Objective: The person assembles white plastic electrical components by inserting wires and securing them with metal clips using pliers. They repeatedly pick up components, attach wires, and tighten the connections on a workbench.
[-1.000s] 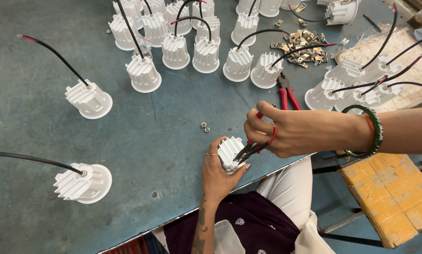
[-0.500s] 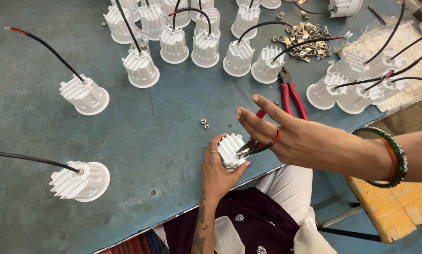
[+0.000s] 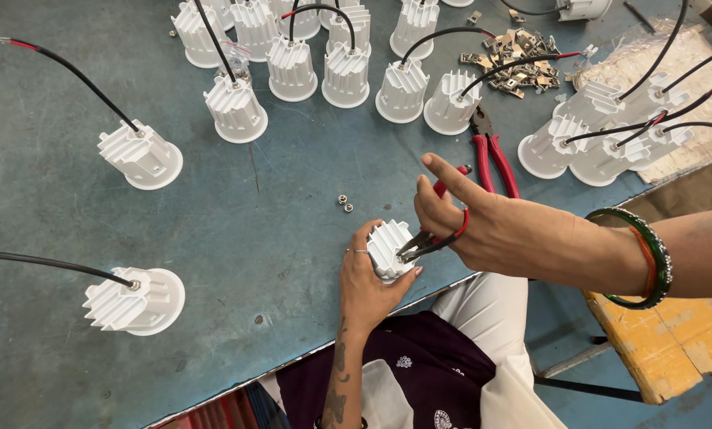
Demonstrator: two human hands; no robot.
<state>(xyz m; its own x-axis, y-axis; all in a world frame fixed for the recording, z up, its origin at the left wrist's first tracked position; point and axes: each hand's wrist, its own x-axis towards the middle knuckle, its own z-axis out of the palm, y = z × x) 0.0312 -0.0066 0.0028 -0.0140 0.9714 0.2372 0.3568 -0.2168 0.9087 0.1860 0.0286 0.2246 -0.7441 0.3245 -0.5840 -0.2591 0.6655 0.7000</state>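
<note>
Gripped tight in the left hand (image 3: 368, 282) is a small white ribbed light body (image 3: 389, 248), held at the near edge of the blue-green table (image 3: 276, 206). Fingers wrap around it from below and the left. The right hand (image 3: 503, 234) comes in from the right, wearing green bangles (image 3: 646, 258) on the wrist. It is closed on a pair of red-handled pliers (image 3: 427, 238), with the first finger sticking out straight. The plier tips touch the top of the light body.

Down on the near left sits another white light body (image 3: 133, 300) with a black wire going off to the left. Just past the hands lie 2 tiny nuts (image 3: 345, 203), close together. To the right of those, a second pair of red pliers (image 3: 491, 155) lies flat on the table.

Farther back on the left stands 1 more light body (image 3: 141, 155) with a red and black wire. At the far side, many white light bodies (image 3: 324, 67) stand in a bunch. A heap of small metal clips (image 3: 519, 63) lies far right of them.
</note>
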